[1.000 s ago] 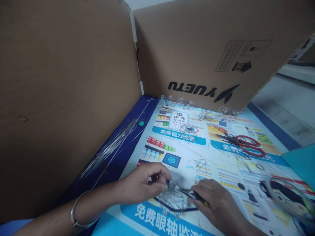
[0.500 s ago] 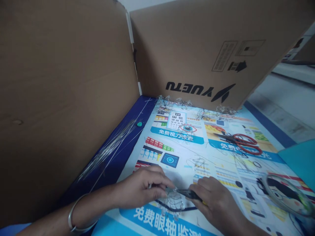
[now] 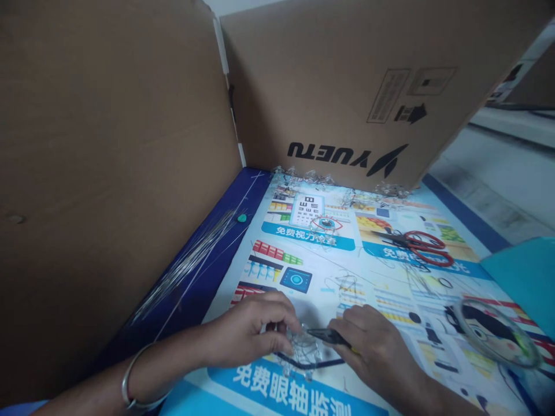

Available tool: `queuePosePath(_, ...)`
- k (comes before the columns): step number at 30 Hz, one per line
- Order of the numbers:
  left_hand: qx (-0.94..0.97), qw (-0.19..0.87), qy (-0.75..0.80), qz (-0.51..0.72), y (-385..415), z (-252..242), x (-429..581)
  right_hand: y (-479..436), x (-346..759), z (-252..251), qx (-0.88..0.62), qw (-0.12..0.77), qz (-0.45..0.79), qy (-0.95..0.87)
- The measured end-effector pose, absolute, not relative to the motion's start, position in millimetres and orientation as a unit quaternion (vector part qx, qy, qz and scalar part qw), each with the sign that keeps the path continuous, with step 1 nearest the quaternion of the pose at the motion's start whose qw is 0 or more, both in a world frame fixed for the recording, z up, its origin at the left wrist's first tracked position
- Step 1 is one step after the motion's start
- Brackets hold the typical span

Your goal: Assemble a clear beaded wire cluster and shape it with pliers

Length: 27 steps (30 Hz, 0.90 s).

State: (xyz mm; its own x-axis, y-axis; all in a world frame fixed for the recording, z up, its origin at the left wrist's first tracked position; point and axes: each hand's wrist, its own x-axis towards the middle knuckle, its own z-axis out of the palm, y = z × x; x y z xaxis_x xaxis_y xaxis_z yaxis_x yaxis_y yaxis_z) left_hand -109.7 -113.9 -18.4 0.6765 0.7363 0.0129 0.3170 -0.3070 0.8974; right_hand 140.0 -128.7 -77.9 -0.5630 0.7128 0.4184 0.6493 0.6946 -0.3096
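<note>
My left hand (image 3: 255,326), with a silver bangle on its wrist, pinches the left edge of a small clear piece of wirework (image 3: 303,349) that has transparent bits hanging from it. My right hand (image 3: 368,341) is wrapped around the handles of dark-jawed pliers (image 3: 329,336). The plier tips point left and reach the top right of the wirework; whether they grip a wire is too small to tell. Both hands are low over the printed poster (image 3: 255,283).
Straight loose wires (image 3: 186,266) lie along the left. Red-handled scissors (image 3: 427,248) rest at the right, above a round clear container (image 3: 498,332). Small clear wire pieces (image 3: 312,176) line the foot of the cardboard wall (image 3: 338,86). A green lump (image 3: 241,218) sits near the wires.
The whole view has shifted slightly. My right hand has drawn the pliers a little away from my left fingertips. The left hand keeps its pinch on the wirework.
</note>
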Motion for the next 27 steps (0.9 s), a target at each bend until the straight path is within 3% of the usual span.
queuePosePath(27, 0.828, 0.376, 0.316, 0.272, -120, -34, -107, -123, 151, -83, -0.436, 0.235, 0.070, -0.866)
